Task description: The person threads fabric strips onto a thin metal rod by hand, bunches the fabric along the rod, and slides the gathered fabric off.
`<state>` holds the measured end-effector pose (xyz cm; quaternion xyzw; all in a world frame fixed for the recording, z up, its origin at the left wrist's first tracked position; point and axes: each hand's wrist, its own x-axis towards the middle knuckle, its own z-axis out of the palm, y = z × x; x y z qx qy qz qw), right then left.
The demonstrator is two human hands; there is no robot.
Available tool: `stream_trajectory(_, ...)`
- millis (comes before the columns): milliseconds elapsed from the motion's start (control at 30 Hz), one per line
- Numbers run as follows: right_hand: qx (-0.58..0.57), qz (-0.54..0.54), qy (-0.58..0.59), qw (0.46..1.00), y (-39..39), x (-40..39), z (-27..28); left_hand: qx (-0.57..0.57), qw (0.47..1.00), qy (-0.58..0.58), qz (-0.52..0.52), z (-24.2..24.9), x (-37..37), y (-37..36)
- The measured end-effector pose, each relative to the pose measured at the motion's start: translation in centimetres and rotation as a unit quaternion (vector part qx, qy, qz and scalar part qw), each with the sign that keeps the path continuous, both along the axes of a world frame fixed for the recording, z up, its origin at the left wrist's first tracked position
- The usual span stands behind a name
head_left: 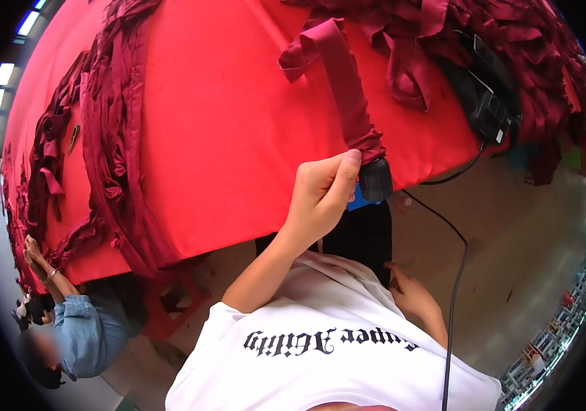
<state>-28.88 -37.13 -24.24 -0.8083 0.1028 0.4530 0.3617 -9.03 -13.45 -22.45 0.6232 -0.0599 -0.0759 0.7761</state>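
Observation:
My left hand [324, 195] is closed at the table's near edge, thumb and finger pinching the gathered end of a maroon fabric strip [341, 75]. From there the strip runs away over the red cloth and folds over at its far end. Right beside my fingertips is a black ribbed piece [376, 181], with a bit of blue below it. My right hand [413, 294] hangs low by my dark trousers, fingers apart and nothing visible in them. Part of it is hidden by my white shirt [320, 335].
Maroon strips pile up at the far right [416, 34] of the red-covered table [217, 123], around a black device [492, 109] with a cable [466, 253]. Long maroon bundles [115, 137] lie on the left. Another person in a blue shirt [94, 332] works at the left edge.

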Motion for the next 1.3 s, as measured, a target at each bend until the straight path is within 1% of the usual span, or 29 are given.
stream_trajectory(33,0.003,0.003,-0.004,1.0,0.0,0.4,-0.5,0.006,1.0,-0.007,0.009,0.5,0.0,-0.1)
stream_trajectory(67,-0.03,0.067,-0.063,0.995,0.0,0.7,-1.3,0.007,1.0,-0.011,0.011,0.5,0.2,0.2)
stream_trajectory(100,-0.064,0.127,-0.118,0.983,0.1,0.7,-2.0,0.028,0.999,-0.016,-0.011,0.5,0.3,0.5)
stream_trajectory(133,-0.065,0.125,-0.117,0.983,0.6,1.0,-2.7,0.048,0.998,-0.02,-0.034,0.4,0.2,0.7)
stream_trajectory(200,-0.131,0.141,-0.06,0.979,1.9,1.9,-4.3,0.049,0.998,-0.012,-0.034,0.3,0.1,0.7)
stream_trajectory(233,-0.13,0.143,-0.06,0.979,2.7,1.8,-5.2,0.047,0.998,-0.017,-0.039,0.3,0.1,0.7)
stream_trajectory(300,-0.043,-0.007,-0.14,0.989,4.1,2.1,-7.1,0.05,0.998,-0.023,-0.038,0.7,0.1,0.8)
stream_trajectory(333,-0.038,0.002,-0.141,0.989,4.8,2.0,-7.9,0.05,0.998,-0.026,-0.035,0.7,0.1,0.9)
stream_trajectory(400,-0.039,-0.091,-0.23,0.968,5.2,0.5,-9.6,0.049,0.998,-0.043,-0.024,0.5,0.2,0.6)
stream_trajectory(433,-0.044,0.029,-0.305,0.951,3.4,-1.5,-12.8,0.046,0.998,-0.041,-0.017,0.8,0.3,0.6)
stream_trajectory(500,-0.067,0.064,-0.262,0.961,3.1,-1.9,-12.4,0.021,0.999,-0.032,-0.03,1.9,0.3,0.7)
stream_trajectory(600,-0.104,0.089,-0.163,0.977,4.2,-0.1,-10.3,0.052,0.997,-0.045,-0.044,0.6,0.3,0.9)
stream_trajectory(767,-0.142,0.157,-0.073,0.975,4.2,2.2,-9.3,0.049,0.997,-0.047,-0.041,0.8,0.1,0.8)
stream_trajectory(967,-0.169,0.22,-0.021,0.96,4.3,3.7,-8.8,0.044,0.997,-0.051,-0.046,0.4,-0.1,1.0)
stream_trajectory(1300,-0.184,0.271,0.046,0.944,4.7,4.5,-8.5,0.064,0.995,-0.064,-0.046,0.5,0.0,1.0)
